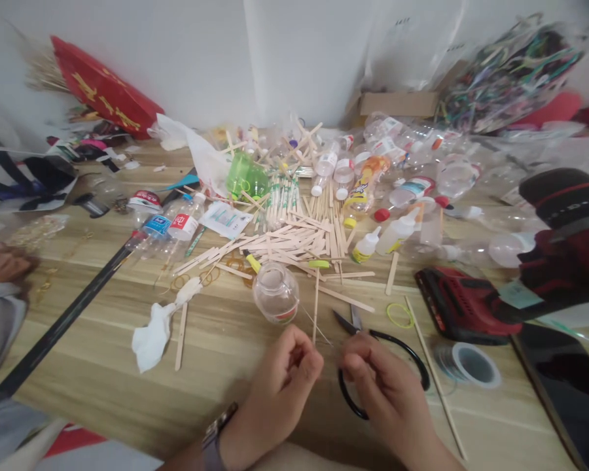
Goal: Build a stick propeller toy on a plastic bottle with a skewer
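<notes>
My left hand (287, 383) is closed in a pinch in front of a cut clear plastic bottle piece (275, 294). What its fingers hold, if anything, is too small to make out. My right hand (385, 386) is also closed, thumb against the fingers, hovering over or touching the black-handled scissors (417, 356); its grip is hidden. A fine pale strand (319, 327) runs from the bottle piece towards the gap between my hands. Just beyond my left fingertips stands or lies a thin wooden stick (316, 307).
Wooden craft sticks (289, 239) are heaped mid-table, with plastic bottles (412, 190) behind. On the right are a red-black power tool (461, 301), a wire spool (471, 364) and a dark phone (559, 386). Crumpled tissue (152, 337) lies left; another person's hand (2, 263) rests at the left edge.
</notes>
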The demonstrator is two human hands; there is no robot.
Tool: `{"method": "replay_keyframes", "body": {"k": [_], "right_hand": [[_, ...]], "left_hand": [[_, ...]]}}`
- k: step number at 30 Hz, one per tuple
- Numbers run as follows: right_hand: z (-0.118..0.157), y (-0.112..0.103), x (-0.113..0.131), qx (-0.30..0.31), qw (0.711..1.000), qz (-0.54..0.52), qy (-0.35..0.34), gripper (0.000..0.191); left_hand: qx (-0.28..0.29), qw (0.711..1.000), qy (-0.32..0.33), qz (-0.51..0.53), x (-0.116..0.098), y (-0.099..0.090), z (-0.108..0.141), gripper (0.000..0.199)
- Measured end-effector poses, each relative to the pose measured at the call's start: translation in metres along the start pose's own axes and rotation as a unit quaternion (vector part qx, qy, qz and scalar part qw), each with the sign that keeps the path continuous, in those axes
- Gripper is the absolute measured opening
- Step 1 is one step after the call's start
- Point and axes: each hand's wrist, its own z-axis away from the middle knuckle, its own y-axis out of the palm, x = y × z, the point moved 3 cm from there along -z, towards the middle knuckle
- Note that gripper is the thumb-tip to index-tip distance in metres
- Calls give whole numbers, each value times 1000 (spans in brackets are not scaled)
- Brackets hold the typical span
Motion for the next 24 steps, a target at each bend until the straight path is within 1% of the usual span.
{"method": "replay_keyframes", "body": {"k": [1, 2, 3, 4, 5, 6, 7, 8, 9, 11, 13, 15, 17, 21, 22, 23, 24], "right_hand": [[-2, 0, -1, -10, 1000, 11, -12, 34], [-3, 0, -1, -15, 999, 22, -18, 32], [-5, 0, -3, -13, 999, 32, -17, 31], [-6, 1, -4, -3, 999, 38, -10, 31], [-7, 2, -6, 12, 999, 38, -2, 31], [-7, 3, -8, 31, 999, 33, 6, 30], [-7, 4, -9, 50, 998, 25, 13, 29], [-7, 5, -10, 70, 997, 16, 19, 27], [-6, 6, -11, 86, 996, 9, 23, 26], [-4, 9, -13, 112, 993, 4, 30, 25], [-4, 11, -15, 125, 991, 8, 37, 26], [-3, 12, -16, 135, 990, 11, 46, 27], [-3, 13, -17, 148, 988, 7, 54, 29], [-1, 15, -11, 173, 983, -36, 54, 29], [0, 16, -9, 176, 982, -50, 53, 29], [1, 16, -7, 178, 981, -62, 53, 30], [1, 16, -6, 179, 980, -71, 57, 31]], "left_hand": [[-22, 999, 30, -14, -1, -5, 2, 29], [-51, 995, 78, -31, -4, -11, 3, 24], [-86, 985, 139, -50, -8, -18, 3, 20], [-130, 968, 204, -70, -12, -26, 2, 18], [-195, 942, 254, -98, -16, -36, 1, 22], [-259, 915, 279, -131, -19, -45, -2, 29], [-291, 898, 284, -167, -20, -52, -8, 45], [-300, 892, 272, -202, -21, -58, -15, 64], [-282, 898, 241, -236, -21, -62, -22, 76], [-228, 923, 150, -271, -18, -67, -35, 90], [-191, 936, 84, -283, -18, -71, -42, 88], [-164, 942, 52, -289, -21, -74, -45, 78], [-138, 943, 45, -299, -26, -78, -47, 71], [-78, 942, 86, -316, -29, -87, -53, 66], [-74, 941, 95, -315, -29, -89, -53, 65], [-84, 940, 100, -315, -27, -91, -52, 64], [-108, 937, 104, -314, -26, -92, -48, 62]]}}
